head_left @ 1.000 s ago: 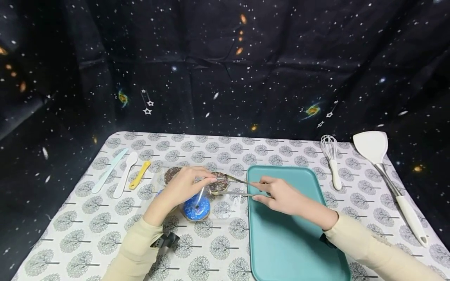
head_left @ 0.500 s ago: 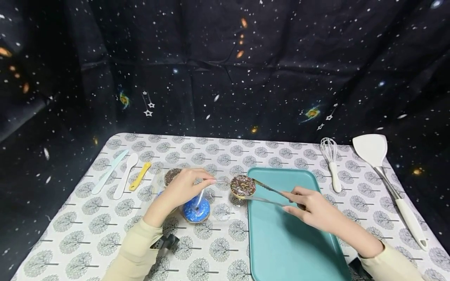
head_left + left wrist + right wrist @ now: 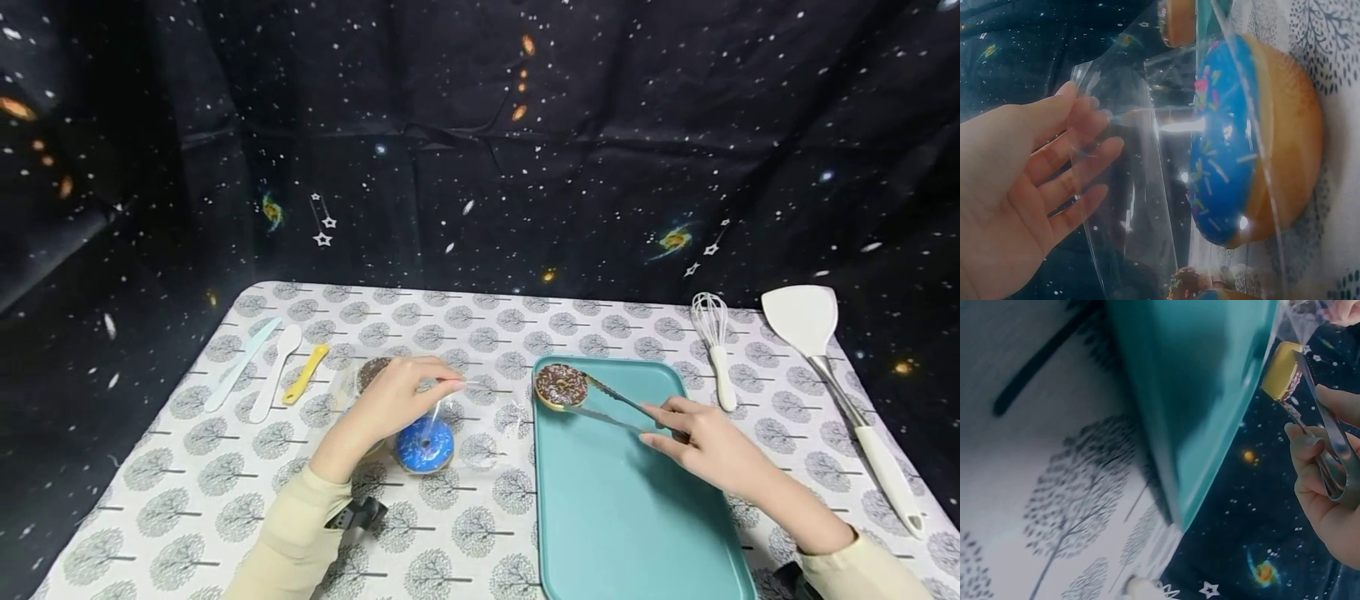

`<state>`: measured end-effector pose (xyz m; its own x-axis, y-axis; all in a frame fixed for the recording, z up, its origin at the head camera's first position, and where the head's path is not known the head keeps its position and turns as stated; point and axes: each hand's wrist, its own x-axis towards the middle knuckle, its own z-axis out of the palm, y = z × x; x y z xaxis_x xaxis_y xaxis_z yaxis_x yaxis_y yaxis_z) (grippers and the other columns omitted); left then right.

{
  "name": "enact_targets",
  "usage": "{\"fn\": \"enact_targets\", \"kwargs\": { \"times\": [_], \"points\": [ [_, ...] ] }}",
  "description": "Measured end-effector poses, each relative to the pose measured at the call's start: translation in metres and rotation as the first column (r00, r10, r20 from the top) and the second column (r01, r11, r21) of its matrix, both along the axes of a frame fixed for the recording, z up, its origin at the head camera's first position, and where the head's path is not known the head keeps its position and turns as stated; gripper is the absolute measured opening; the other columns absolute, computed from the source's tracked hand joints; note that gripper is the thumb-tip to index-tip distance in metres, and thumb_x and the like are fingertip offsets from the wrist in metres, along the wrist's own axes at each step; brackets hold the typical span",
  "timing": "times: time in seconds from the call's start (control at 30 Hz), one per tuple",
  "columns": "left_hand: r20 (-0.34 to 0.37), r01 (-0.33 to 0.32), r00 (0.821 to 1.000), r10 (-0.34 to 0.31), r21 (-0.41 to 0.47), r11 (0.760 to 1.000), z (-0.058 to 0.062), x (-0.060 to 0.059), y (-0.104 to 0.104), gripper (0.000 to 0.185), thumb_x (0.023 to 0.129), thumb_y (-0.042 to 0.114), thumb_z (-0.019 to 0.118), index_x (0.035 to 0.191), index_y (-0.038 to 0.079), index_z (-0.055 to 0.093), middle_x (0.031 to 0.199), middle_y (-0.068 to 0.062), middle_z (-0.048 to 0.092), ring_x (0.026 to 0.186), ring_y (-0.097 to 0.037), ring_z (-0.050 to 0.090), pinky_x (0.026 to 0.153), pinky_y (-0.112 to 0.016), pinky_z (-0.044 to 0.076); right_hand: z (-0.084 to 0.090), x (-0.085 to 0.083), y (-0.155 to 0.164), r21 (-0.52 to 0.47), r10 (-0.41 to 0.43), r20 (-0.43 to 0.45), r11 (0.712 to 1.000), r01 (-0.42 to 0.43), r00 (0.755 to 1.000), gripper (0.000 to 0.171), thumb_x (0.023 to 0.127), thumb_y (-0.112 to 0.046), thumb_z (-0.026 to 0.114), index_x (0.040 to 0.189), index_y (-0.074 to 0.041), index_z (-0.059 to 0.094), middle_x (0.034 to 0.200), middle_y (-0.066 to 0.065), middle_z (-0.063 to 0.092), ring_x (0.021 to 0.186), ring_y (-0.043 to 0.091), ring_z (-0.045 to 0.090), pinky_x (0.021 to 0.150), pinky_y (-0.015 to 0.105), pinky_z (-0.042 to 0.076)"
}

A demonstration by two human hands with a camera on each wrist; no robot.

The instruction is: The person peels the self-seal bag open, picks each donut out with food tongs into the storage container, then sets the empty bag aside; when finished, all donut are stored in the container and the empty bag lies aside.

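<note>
My left hand (image 3: 393, 404) pinches the edge of a clear plastic bag (image 3: 1129, 212) between thumb and fingers, lifting it off the table. Inside the bag lie a blue donut (image 3: 425, 445) with sprinkles and a chocolate one (image 3: 371, 373), partly hidden behind that hand. My right hand (image 3: 701, 442) grips metal tongs (image 3: 618, 398). Their tips clasp a chocolate sprinkled donut (image 3: 562, 386) over the far left corner of the teal tray (image 3: 630, 517). In the right wrist view this donut hangs tilted in the tongs; whether it touches the tray is unclear.
On the left lie a pale blue knife (image 3: 242, 365), a white spoon (image 3: 276, 373) and a yellow handle-like utensil (image 3: 305, 375). A whisk (image 3: 716, 350) and a white spatula (image 3: 847, 400) lie right of the tray. A dark star-print cloth (image 3: 480, 167) hangs behind the table.
The right hand has drawn the tongs rightward, bringing the chocolate donut out of the bag and over the tray. My left hand stays at the bag's edge.
</note>
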<state>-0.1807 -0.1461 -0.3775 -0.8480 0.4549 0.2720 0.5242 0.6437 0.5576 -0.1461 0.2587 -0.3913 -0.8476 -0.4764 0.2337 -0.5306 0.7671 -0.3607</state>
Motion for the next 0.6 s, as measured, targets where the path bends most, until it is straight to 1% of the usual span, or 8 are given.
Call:
{"fn": "enact_targets", "kwargs": {
  "times": [0.17, 0.27, 0.37, 0.47, 0.53, 0.6],
  "points": [
    [0.005, 0.000, 1.000, 0.000, 0.001, 1.000, 0.001, 0.001, 0.000, 0.025, 0.091, 0.035, 0.060, 0.103, 0.017, 0.072, 0.105, 0.002, 0.070, 0.104, -0.018, 0.063, 0.098, -0.042, 0.045, -0.005, -0.004, 0.007, 0.020, -0.034, 0.018, 0.999, 0.034, 0.999, 0.045, 0.084, -0.026, 0.069, 0.121, -0.001, 0.061, 0.089, -0.001, 0.061, 0.057, -0.002, 0.040, 0.046, 0.017, 0.039],
    [0.011, 0.001, 1.000, -0.001, 0.001, 1.000, 0.001, 0.001, 0.001, 0.024, 0.091, 0.035, 0.060, 0.103, 0.017, 0.072, 0.106, 0.002, 0.069, 0.103, -0.017, 0.063, 0.097, -0.041, 0.047, -0.007, -0.006, 0.011, 0.020, -0.031, 0.018, 0.999, 0.031, 0.999, 0.045, 0.083, -0.024, 0.070, 0.120, 0.000, 0.061, 0.090, 0.000, 0.062, 0.057, -0.003, 0.040, 0.046, 0.017, 0.039],
    [0.012, 0.001, 1.000, -0.001, -0.002, 1.000, 0.001, 0.001, 0.001, 0.024, 0.091, 0.034, 0.060, 0.103, 0.017, 0.071, 0.106, 0.001, 0.069, 0.103, -0.018, 0.063, 0.096, -0.041, 0.047, -0.011, -0.007, 0.014, 0.027, -0.021, -0.005, 0.999, 0.021, 1.000, 0.046, 0.081, -0.024, 0.072, 0.119, 0.000, 0.062, 0.092, 0.001, 0.064, 0.060, -0.002, 0.043, 0.049, 0.017, 0.041],
    [0.010, 0.001, 1.000, -0.001, -0.007, 1.000, 0.002, 0.001, 0.002, 0.024, 0.090, 0.034, 0.061, 0.104, 0.017, 0.071, 0.107, 0.001, 0.069, 0.104, -0.019, 0.063, 0.097, -0.042, 0.047, -0.013, -0.007, 0.017, 0.039, -0.018, -0.022, 0.999, 0.019, 1.000, 0.047, 0.081, -0.025, 0.073, 0.120, -0.002, 0.062, 0.096, 0.002, 0.065, 0.064, 0.000, 0.048, 0.053, 0.018, 0.044],
    [0.013, 0.006, 1.000, -0.006, -0.012, 1.000, 0.002, 0.002, 0.002, 0.024, 0.090, 0.034, 0.061, 0.104, 0.017, 0.071, 0.107, 0.000, 0.069, 0.105, -0.019, 0.063, 0.097, -0.043, 0.046, -0.013, -0.006, 0.019, 0.061, -0.034, -0.028, 0.998, 0.036, 0.999, 0.048, 0.081, -0.029, 0.073, 0.121, -0.004, 0.062, 0.098, 0.003, 0.065, 0.062, 0.000, 0.048, 0.052, 0.019, 0.043],
    [0.016, 0.010, 1.000, -0.010, -0.018, 1.000, 0.002, 0.002, 0.001, 0.024, 0.091, 0.033, 0.060, 0.104, 0.017, 0.071, 0.108, 0.000, 0.069, 0.107, -0.020, 0.062, 0.099, -0.043, 0.045, -0.012, -0.005, 0.021, 0.097, -0.058, -0.035, 0.993, 0.061, 0.998, 0.049, 0.081, -0.034, 0.072, 0.122, -0.008, 0.062, 0.103, 0.006, 0.066, 0.060, 0.002, 0.049, 0.050, 0.021, 0.043]
  ]
}}
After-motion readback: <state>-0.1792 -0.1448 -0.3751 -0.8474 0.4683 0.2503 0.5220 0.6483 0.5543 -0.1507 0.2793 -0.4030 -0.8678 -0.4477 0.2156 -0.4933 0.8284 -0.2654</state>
